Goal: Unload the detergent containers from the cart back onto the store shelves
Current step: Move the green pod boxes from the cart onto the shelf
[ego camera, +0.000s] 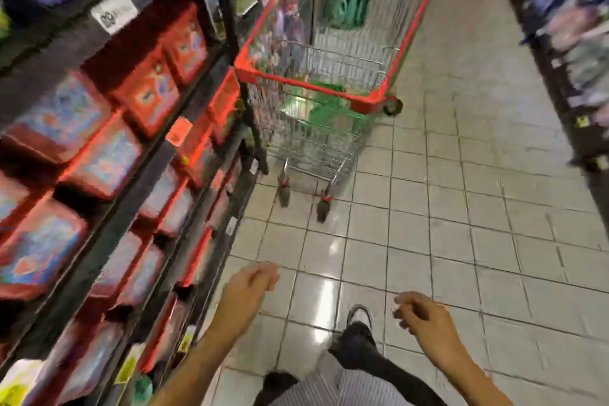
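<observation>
Both hands are empty: the left hand (252,285) is loosely open, the right hand (420,315) has slack, half-curled fingers. Ahead on the tiled floor (461,224) stands the red-rimmed cart (316,82), holding green detergent containers (324,109) (blurred), just beside the shelves (108,148) of red packs.

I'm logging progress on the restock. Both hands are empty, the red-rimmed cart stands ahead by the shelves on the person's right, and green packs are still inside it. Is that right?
One thing is off: in the head view the shelves beside the cart are on the person's left, not right. The rest holds: the left hand and right hand hold nothing, and green packs lie in the basket.
</observation>
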Motion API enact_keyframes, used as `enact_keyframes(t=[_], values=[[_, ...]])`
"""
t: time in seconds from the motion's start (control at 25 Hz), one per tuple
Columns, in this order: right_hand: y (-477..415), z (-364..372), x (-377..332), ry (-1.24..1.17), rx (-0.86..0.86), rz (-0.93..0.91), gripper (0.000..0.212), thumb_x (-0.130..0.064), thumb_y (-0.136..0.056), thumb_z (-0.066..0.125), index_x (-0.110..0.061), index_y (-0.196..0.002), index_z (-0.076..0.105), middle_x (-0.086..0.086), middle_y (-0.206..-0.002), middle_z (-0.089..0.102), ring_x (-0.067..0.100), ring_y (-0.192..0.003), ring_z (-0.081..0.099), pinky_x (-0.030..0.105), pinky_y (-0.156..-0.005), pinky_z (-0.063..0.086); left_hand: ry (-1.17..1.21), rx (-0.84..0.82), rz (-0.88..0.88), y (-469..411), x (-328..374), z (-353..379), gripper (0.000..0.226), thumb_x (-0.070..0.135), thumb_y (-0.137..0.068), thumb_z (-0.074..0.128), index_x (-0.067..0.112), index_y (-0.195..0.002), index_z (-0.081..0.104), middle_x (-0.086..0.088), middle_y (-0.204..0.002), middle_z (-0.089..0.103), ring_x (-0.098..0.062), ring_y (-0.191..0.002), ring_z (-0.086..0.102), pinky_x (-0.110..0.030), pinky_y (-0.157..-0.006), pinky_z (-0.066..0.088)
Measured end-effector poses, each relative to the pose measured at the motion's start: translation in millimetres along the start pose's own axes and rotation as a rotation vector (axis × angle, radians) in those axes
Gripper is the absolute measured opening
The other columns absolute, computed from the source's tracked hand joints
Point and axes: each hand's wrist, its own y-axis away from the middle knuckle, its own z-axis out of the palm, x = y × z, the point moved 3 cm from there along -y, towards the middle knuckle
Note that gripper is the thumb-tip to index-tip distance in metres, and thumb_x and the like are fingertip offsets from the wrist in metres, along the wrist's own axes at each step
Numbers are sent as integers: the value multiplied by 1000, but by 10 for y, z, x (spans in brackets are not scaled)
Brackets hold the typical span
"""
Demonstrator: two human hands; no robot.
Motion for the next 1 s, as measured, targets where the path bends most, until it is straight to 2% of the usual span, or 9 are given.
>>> enact_keyframes(t=[0.08, 0.16, 0.24, 0.32, 0.48, 0.56, 0.76, 0.92, 1.0], values=[[-27, -287, 206, -47, 90, 63, 26, -2, -92, 52, -22, -85, 67, 8, -78, 71, 27, -71, 67, 31, -68, 50, -87, -82, 40, -203, 235, 340, 18, 21, -98, 52, 19, -90, 69, -6, -91, 71, -19, -88, 64, -33, -82, 47], [-111, -558, 385, -111, 141, 120, 26, -1, -92, 51, -21, -86, 66, 8, -77, 71, 27, -70, 65, 30, -68, 50, -149, -139, 64, -407, 467, 740, 18, 19, -97, 53, 23, -89, 68, -6, -91, 71, -18, -86, 63, -28, -76, 46], [-275, -802, 488, -154, 142, 156, 25, 0, -94, 49, -18, -87, 66, 9, -78, 70, 25, -70, 64, 31, -68, 51, -167, -175, 76, -575, 662, 1118, 16, 19, -97, 54, 22, -90, 68, -6, -90, 71, -17, -83, 63, -22, -69, 46], [-531, -1098, 520, -176, 137, 172, 22, 0, -94, 49, -12, -92, 67, 10, -80, 70, 24, -72, 63, 34, -73, 51, -189, -184, 89, -717, 812, 1486, 15, 23, -97, 54, 22, -91, 68, -2, -90, 71, -15, -85, 65, -23, -71, 48], [-1110, -1751, 298, -137, 135, 84, 17, 0, -92, 54, -12, -94, 66, 9, -79, 67, 18, -67, 60, 12, -62, 46, -210, -213, 41, -943, 1001, 2039, 15, 21, -98, 51, 24, -102, 65, 1, -99, 69, -14, -94, 64, -23, -73, 48], [-1418, -2060, 158, -158, 144, 58, 18, 0, -90, 56, -14, -93, 66, 11, -79, 66, 19, -67, 59, 7, -59, 44, -226, -224, 15, -1070, 1077, 2289, 17, 18, -98, 50, 20, -107, 64, 0, -100, 69, -15, -95, 64, -23, -73, 48], [-2220, -2553, -80, -178, 151, 47, 19, 1, -89, 56, -14, -94, 65, 21, -86, 68, 20, -71, 60, 9, -62, 45, -321, -236, -38, -1610, 1313, 2812, 14, 20, -99, 50, 23, -105, 62, 4, -97, 68, -8, -90, 63, -19, -68, 46], [-2855, -2897, -126, -203, 135, 96, 20, 1, -89, 55, -16, -93, 65, 25, -87, 67, 20, -72, 59, 20, -69, 48, -301, -276, -33, -2284, 1760, 3312, 15, 17, -97, 51, 22, -99, 65, 2, -95, 70, -11, -88, 65, -22, -71, 46], [-3127, -3062, -126, -197, 130, 147, 21, 1, -90, 54, -17, -91, 64, 22, -85, 66, 19, -71, 58, 16, -64, 47, -297, -320, -25, -2630, 2084, 3599, 16, 17, -97, 51, 26, -95, 64, 4, -93, 70, -11, -87, 66, -21, -69, 45]])
